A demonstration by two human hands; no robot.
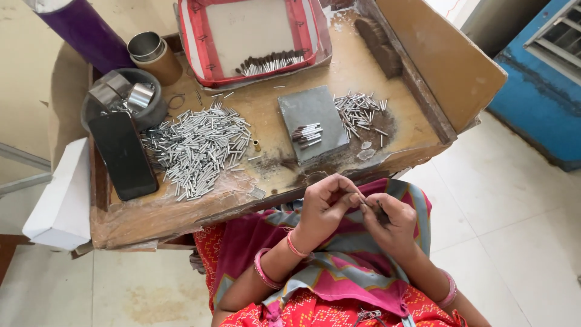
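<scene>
My left hand (327,206) and my right hand (390,221) meet over my lap, just below the wooden work table's (181,212) front edge. The left fingertips pinch a thin small metal tube at its end. My right hand is closed around a dark tuft of bristles, touching the left fingertips. On a grey slab (311,121) lie several finished tubes with dark tips (307,134). A large heap of bare silver tubes (200,148) lies left of the slab, a smaller heap (360,112) to its right.
A red-rimmed tray (200,48) at the back holds a row of dark-tipped tubes (269,62). A black phone (124,156), a dark bowl (154,112), metal cups (145,45), a purple cylinder (91,27) and a white box (60,200) stand at the left. A wooden board (442,54) walls the right.
</scene>
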